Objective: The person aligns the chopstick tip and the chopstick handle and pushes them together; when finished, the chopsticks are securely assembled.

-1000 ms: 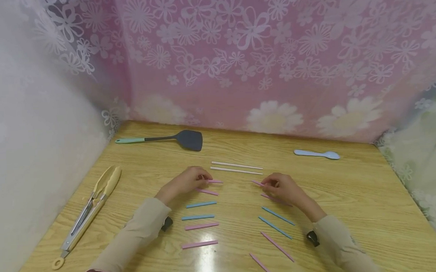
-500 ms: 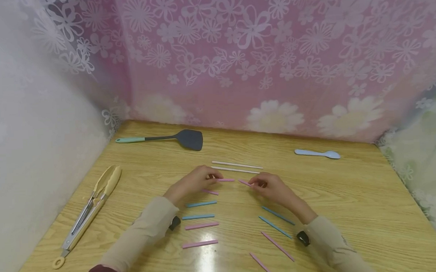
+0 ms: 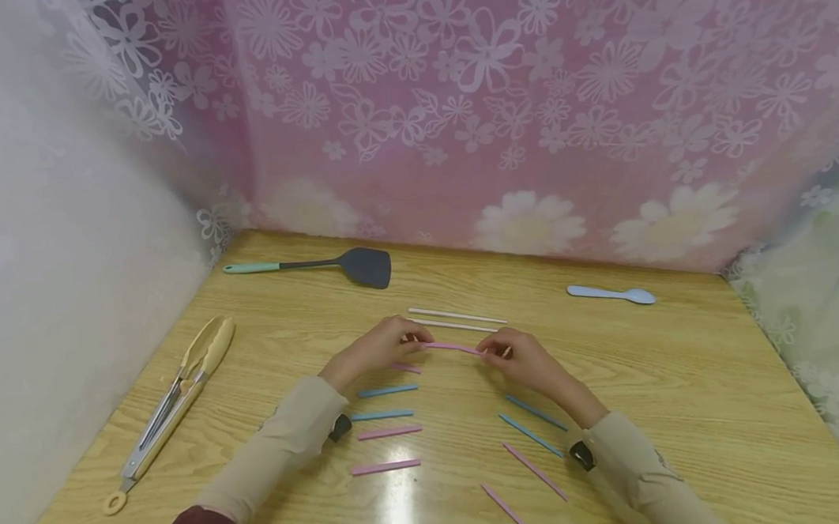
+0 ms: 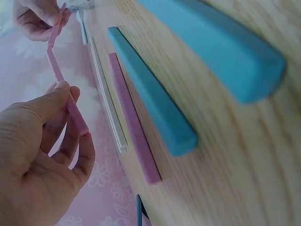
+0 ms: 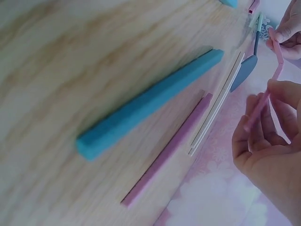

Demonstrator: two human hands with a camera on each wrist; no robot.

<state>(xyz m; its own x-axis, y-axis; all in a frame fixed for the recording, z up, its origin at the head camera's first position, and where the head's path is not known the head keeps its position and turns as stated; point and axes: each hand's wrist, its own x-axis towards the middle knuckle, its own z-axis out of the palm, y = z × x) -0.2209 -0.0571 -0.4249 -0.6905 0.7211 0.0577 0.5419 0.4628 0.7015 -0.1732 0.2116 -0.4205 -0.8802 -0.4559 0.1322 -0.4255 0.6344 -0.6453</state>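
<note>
In the head view my left hand (image 3: 384, 347) pinches a pink chopstick half (image 3: 438, 345) above the table. My right hand (image 3: 531, 359) pinches a second pink chopstick half (image 3: 471, 350). The inner ends of the two halves meet at a slight angle, as the bend (image 4: 50, 47) in the left wrist view shows. Whether they are joined, I cannot tell. Beneath the left hand lies another pink half (image 4: 134, 125); one more pink half (image 5: 169, 148) lies under the right hand. Two whole white chopsticks (image 3: 458, 315) lie just behind the hands.
Blue halves (image 3: 387, 391) and pink halves (image 3: 386, 468) lie in a column at left. More blue (image 3: 531, 435) and pink halves (image 3: 534, 471) slant at right. A spatula (image 3: 366, 267), tongs (image 3: 174, 413) and a pale blue spoon (image 3: 609, 294) lie further out.
Both hands have lifted their pink halves and moved toward each other. The gap between the inner ends has closed, and the ends now touch.
</note>
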